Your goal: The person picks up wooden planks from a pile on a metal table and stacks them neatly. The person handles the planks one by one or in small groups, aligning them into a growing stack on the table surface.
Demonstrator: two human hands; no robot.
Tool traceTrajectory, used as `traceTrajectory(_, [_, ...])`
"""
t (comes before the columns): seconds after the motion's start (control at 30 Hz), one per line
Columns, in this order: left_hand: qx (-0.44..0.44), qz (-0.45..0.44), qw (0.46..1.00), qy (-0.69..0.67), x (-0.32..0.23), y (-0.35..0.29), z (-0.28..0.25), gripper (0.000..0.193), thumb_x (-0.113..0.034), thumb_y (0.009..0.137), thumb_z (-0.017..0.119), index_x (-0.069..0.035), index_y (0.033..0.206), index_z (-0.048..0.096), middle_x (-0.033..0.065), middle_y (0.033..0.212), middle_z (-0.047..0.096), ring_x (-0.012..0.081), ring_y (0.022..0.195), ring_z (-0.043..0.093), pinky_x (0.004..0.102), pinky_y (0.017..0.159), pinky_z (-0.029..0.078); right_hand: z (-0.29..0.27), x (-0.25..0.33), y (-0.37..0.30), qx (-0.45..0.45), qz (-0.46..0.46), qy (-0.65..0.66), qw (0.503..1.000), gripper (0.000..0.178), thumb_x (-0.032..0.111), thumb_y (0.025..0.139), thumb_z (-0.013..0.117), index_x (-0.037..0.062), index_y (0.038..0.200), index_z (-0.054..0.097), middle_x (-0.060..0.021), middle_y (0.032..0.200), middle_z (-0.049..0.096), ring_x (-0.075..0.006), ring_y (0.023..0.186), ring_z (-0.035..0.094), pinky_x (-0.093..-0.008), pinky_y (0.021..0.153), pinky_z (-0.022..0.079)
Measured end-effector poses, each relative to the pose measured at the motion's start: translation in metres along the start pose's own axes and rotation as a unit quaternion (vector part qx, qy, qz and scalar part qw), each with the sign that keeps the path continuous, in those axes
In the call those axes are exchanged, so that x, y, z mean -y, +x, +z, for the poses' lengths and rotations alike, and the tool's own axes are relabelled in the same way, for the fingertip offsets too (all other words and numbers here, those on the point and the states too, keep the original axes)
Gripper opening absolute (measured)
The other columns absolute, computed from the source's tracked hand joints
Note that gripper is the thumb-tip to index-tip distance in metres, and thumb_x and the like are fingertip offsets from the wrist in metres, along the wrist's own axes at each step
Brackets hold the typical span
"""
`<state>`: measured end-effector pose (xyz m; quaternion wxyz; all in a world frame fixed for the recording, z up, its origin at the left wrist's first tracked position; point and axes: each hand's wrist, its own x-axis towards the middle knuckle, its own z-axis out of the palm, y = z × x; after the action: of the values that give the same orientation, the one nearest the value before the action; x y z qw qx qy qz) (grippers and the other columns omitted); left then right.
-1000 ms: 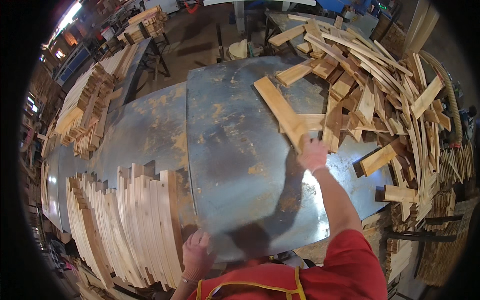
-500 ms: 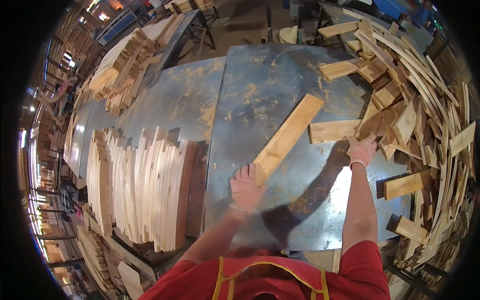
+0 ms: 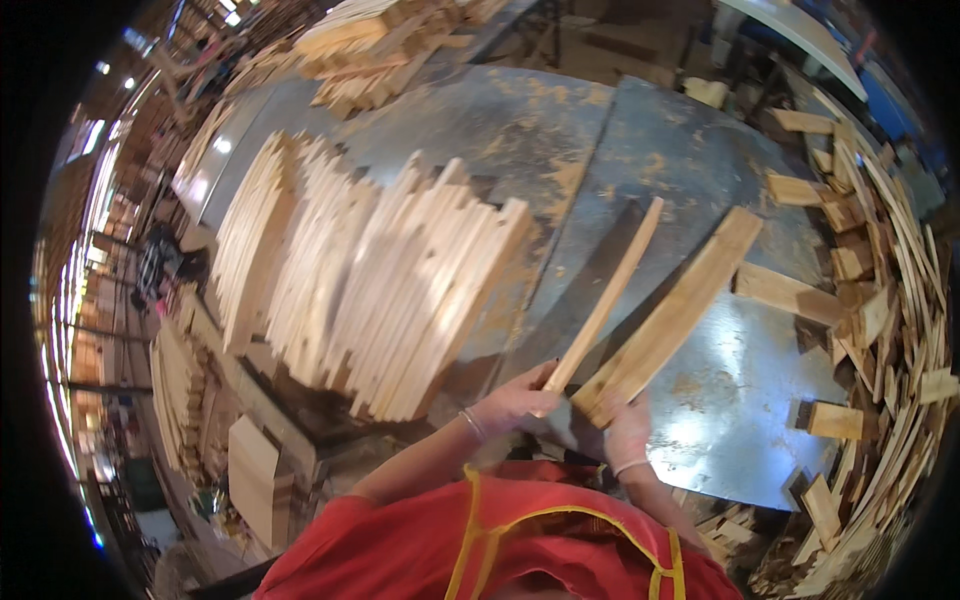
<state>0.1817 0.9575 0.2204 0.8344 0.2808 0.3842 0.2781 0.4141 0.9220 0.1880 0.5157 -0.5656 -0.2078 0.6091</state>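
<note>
My left hand (image 3: 515,397) is closed around the near end of a narrow wooden board (image 3: 607,290), which is turned on its edge and slants away to the upper right. Beside it, my right hand (image 3: 628,430) grips the near end of a wider wooden board (image 3: 685,305), broad face up. The two boards are apart and roughly parallel over the metal tabletop (image 3: 560,120). Left of my hands stands a row of pale boards (image 3: 390,270), packed side by side on edge. The fingers of my right hand are partly blurred.
A heap of loose offcuts and thin strips (image 3: 880,300) lines the right side, with one short board (image 3: 790,292) jutting inward. More stacked boards (image 3: 370,50) lie at the far left. Below the row, cut panels (image 3: 255,470) stand beside the table.
My view has swung left. My right hand has come from the offcut heap to near my body and now holds a board. My left hand's board now stands on edge.
</note>
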Motion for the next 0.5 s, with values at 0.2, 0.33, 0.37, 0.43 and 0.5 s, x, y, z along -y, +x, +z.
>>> traceTrajectory(0.2, [-0.1,-0.024,0.995,0.017,0.041,-0.112,-0.043,0.083,-0.014,0.086,0.075,-0.008,0.161,0.039,0.0075,0.131,0.064,0.0144,0.108,0.061,0.0277,0.087,0.051,0.106,0.028,-0.025,0.278,0.171,-0.245,0.913,0.077,0.036,0.099,0.074,-0.0059,0.151,0.037,-0.0085,0.098,0.066,-0.0143,0.069,0.059,-0.0297,0.056,0.048])
traceTrajectory(0.33, [-0.209,0.02,0.899,0.384,0.02,-0.152,-0.033,0.078,-0.021,0.083,0.079,-0.007,0.152,0.046,0.0138,0.135,0.06,0.025,0.123,0.059,0.039,0.102,0.05,0.151,-0.018,0.042,0.293,0.137,-0.343,0.882,0.079,0.046,0.096,0.068,-0.0092,0.145,0.037,-0.0127,0.086,0.067,-0.021,0.072,0.063,-0.0366,0.062,0.049])
traceTrajectory(0.37, [-0.256,0.057,0.798,0.543,0.013,-0.156,-0.027,0.077,-0.024,0.081,0.081,-0.007,0.149,0.048,0.0167,0.137,0.059,0.0301,0.127,0.058,0.0436,0.106,0.049,0.155,-0.044,0.059,0.306,0.134,-0.42,0.844,0.09,0.052,0.093,0.07,-0.012,0.147,0.036,-0.0196,0.097,0.072,-0.0285,0.085,0.071,-0.0405,0.075,0.055])
traceTrajectory(0.43, [-0.314,0.164,0.677,0.645,0.01,-0.158,-0.031,0.081,-0.028,0.075,0.085,-0.008,0.146,0.052,0.0232,0.145,0.052,0.0436,0.136,0.051,0.0526,0.111,0.046,0.198,-0.066,0.053,0.294,0.091,-0.485,0.818,0.11,0.058,0.087,0.074,-0.0162,0.154,0.027,-0.0282,0.116,0.072,-0.0368,0.111,0.071,-0.0421,0.097,0.054])
traceTrajectory(0.5, [-0.321,0.167,0.65,0.668,0.003,-0.15,-0.028,0.076,-0.03,0.077,0.083,-0.006,0.143,0.055,0.0226,0.145,0.054,0.0426,0.136,0.051,0.0513,0.109,0.046,0.243,-0.027,0.022,0.275,0.169,-0.516,0.794,0.115,0.058,0.088,0.074,-0.015,0.16,0.022,-0.0301,0.134,0.067,-0.0363,0.127,0.065,-0.0411,0.109,0.049])
